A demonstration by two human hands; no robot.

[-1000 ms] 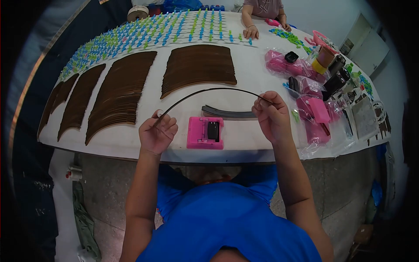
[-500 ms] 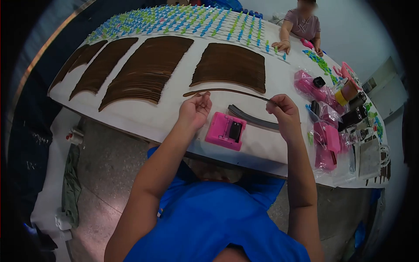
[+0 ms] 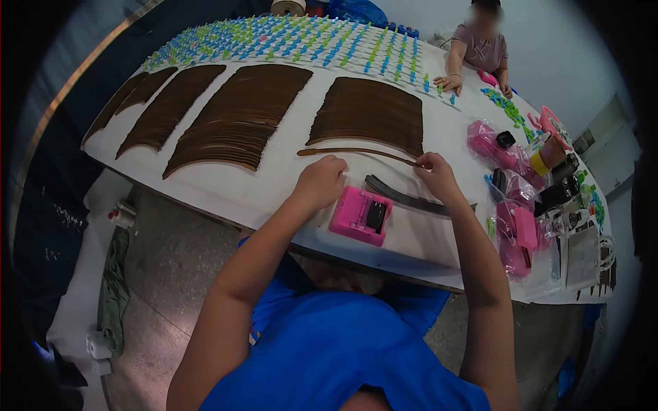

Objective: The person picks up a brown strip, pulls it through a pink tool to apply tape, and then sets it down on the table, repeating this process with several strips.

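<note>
A single thin, curved brown strip (image 3: 356, 151) lies along the near edge of a neat stack of similar brown strips (image 3: 367, 113). My right hand (image 3: 437, 178) pinches its right end between thumb and fingers. Just below the strip's left part is my left hand (image 3: 321, 182), back upward and fingers curled closed. Its fingertips are hidden, so I cannot make out what they hold, if anything. Between my hands sit a pink holder (image 3: 353, 218) with a black part on it and a curved dark grey strip (image 3: 404, 196).
More stacks of brown strips (image 3: 240, 113) spread leftward. Rows of blue and green clips (image 3: 295, 41) cover the far side. Bagged pink boxes (image 3: 504, 147), tape rolls (image 3: 548, 156) and a white paper bag (image 3: 582, 257) crowd the right. Another person (image 3: 480, 51) works at the far right corner.
The brown strip has come down beside the stack. My left hand has turned from palm up to back up and moved right with fingers curled. The camera view has shifted slightly.
</note>
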